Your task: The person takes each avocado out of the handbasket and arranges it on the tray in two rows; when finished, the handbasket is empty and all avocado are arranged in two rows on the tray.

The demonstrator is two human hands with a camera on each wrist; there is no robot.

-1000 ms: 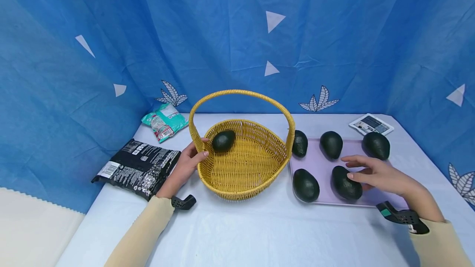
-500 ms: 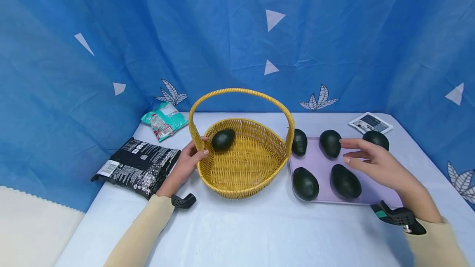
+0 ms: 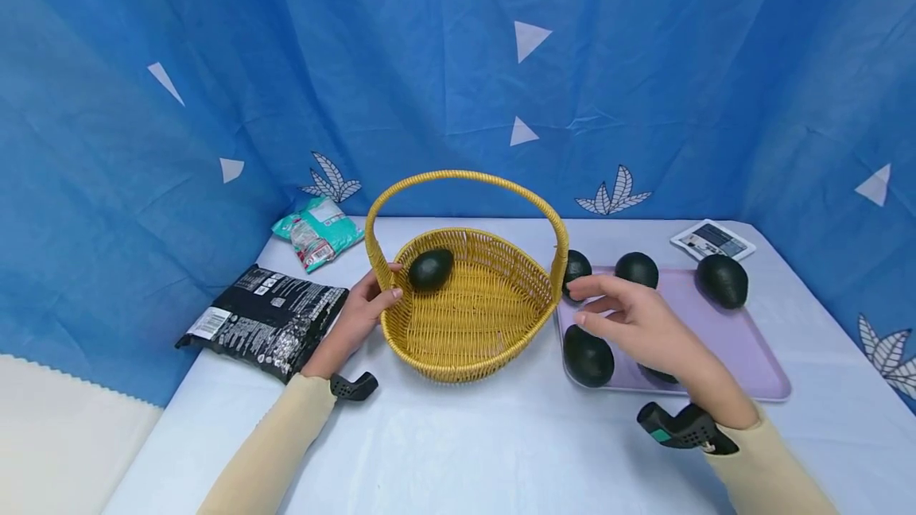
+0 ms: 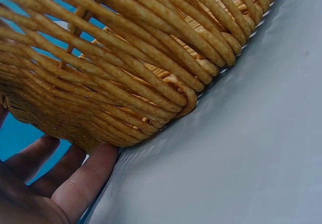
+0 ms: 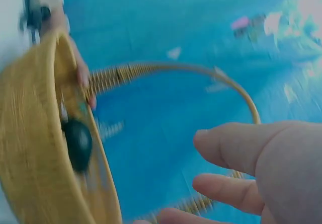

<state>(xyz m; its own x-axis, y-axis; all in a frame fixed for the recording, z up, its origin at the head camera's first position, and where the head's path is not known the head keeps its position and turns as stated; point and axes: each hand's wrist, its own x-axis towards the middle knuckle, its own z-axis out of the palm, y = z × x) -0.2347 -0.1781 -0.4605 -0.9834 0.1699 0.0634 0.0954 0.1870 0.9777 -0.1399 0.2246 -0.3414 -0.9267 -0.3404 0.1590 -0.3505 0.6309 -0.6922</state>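
A yellow wicker basket (image 3: 467,316) with a tall arched handle stands mid-table, a dark green avocado (image 3: 431,270) lying at its back left. My left hand (image 3: 362,310) grips the basket's left rim by the handle base; in the left wrist view its fingers (image 4: 85,183) press against the woven wall. Over the lilac tray (image 3: 716,340) hovers my right hand (image 3: 637,320), fingers parted and slightly bent, with nothing in them. An avocado (image 3: 588,356) sits below its fingertips, and another avocado (image 3: 576,270) is just beyond them. The hand mostly hides one more avocado (image 3: 658,376).
Two further avocados rest on the tray: one at the back (image 3: 637,269), one at the right (image 3: 722,280). A white packet (image 3: 712,240) lies behind. At left are a black bag (image 3: 268,320) and a teal packet (image 3: 319,234). Blue curtain (image 3: 444,86) surrounds the table.
My right hand has left the front-middle avocado, risen, and travelled left across the tray towards the basket, carrying nothing. My left hand and the basket have stayed put.
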